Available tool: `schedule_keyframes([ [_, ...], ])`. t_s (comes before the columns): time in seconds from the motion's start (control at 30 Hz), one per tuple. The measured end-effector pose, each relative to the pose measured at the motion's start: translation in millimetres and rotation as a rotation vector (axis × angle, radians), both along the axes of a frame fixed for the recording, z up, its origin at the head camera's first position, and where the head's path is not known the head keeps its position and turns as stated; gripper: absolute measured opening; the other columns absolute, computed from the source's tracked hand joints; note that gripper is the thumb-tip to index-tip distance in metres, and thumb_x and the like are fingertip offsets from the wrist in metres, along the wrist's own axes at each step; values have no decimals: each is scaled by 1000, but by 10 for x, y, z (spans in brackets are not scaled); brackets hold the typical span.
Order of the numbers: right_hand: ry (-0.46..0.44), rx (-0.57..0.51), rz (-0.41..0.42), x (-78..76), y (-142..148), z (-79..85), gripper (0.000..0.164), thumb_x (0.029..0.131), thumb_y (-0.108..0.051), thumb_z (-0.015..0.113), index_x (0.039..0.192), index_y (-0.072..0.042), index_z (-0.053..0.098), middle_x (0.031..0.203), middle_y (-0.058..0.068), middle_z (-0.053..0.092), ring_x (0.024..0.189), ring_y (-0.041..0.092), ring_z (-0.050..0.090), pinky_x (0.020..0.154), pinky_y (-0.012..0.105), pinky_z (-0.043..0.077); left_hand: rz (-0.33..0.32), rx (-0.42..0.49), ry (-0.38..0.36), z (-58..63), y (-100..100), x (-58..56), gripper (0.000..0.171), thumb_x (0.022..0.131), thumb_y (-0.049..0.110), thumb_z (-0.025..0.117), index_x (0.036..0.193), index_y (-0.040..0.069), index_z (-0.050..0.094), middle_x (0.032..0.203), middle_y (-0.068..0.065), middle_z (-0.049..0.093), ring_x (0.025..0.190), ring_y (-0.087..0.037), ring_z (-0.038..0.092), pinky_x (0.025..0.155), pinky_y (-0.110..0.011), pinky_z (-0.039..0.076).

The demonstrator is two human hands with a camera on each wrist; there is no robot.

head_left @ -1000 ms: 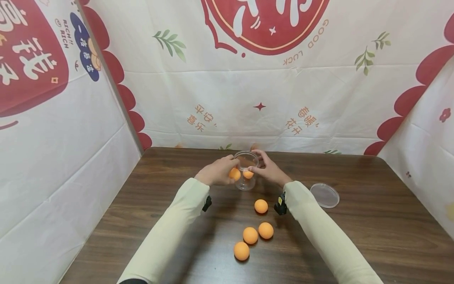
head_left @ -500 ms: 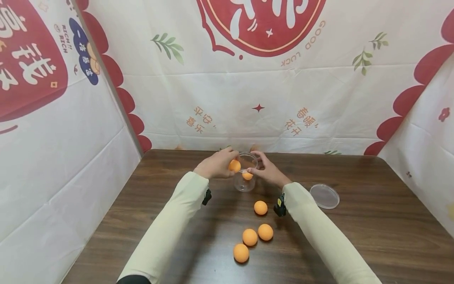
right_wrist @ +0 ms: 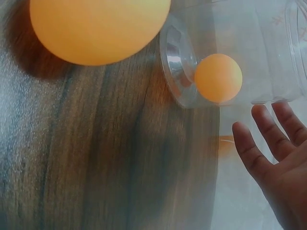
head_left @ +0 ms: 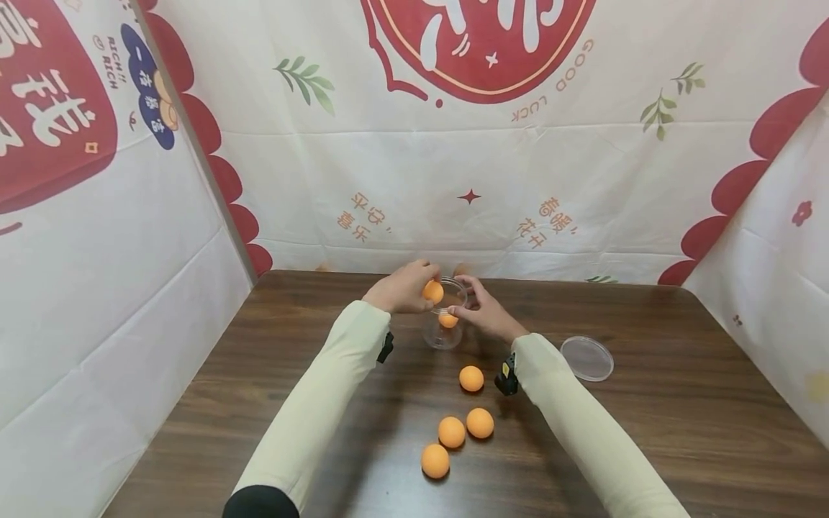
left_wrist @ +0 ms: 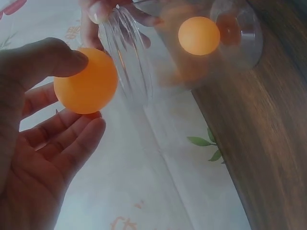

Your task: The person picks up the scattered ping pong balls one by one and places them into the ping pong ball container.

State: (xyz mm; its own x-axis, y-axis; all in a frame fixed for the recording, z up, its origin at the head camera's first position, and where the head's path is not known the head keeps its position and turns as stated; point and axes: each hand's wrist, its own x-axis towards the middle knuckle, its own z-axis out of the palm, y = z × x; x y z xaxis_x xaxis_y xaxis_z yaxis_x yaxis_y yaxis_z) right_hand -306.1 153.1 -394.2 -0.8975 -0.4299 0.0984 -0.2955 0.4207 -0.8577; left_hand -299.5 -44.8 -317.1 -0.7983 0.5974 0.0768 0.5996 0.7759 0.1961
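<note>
An orange ping-pong ball (head_left: 433, 291) is pinched between the thumb and fingers of my left hand (head_left: 406, 286), right beside the jar's mouth. My right hand (head_left: 490, 315) holds the clear plastic jar (head_left: 442, 338) near its rim, thumb on the near side and fingers on the far side. The jar stands upright on the table with its mouth uncovered. Inside it, near the bottom, is another orange ball (right_wrist: 218, 78). In the left wrist view the held ball (left_wrist: 86, 81) is level with the threaded rim (left_wrist: 127, 57), a narrow gap between them.
Several orange balls lie loose on the brown wooden table (head_left: 291, 403), the closest ball (head_left: 471, 378) just in front of the jar. A clear round lid (head_left: 586, 358) lies flat beyond the right forearm. A printed white cloth (head_left: 388, 165) hangs behind the table.
My left hand has raised its ball from beside the jar's wall up to the rim and moved slightly right. The right hand stays at the jar.
</note>
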Motion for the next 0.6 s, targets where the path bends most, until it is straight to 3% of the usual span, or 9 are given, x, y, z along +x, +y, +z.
schedule_keyframes([
  [0.2, 43, 21, -10, -103, -1, -180, 63, 85, -31, 60, 136, -20, 24, 120, 20, 41, 98, 26, 48, 78, 38, 44, -14, 10, -17, -33, 2, -26, 35, 75, 21, 69, 105, 13, 52, 100, -2, 50, 80, -15, 48, 67, -27, 42],
  [0.47, 34, 16, -17, -90, -3, -171, 63, 85, -34, 59, 136, -22, 24, 124, 18, 39, 100, 28, 46, 79, 40, 44, 5, 3, -35, -77, 31, -86, 33, 77, 22, 67, 105, 14, 52, 101, -1, 51, 81, -14, 48, 68, -27, 42],
  [0.6, 55, 6, -14, -93, 15, -186, 65, 85, -34, 60, 137, -18, 24, 118, 15, 42, 96, 26, 48, 76, 37, 44, -5, 8, -51, -99, 59, -108, 33, 78, 22, 66, 105, 12, 52, 101, -2, 52, 81, -14, 48, 68, -26, 42],
])
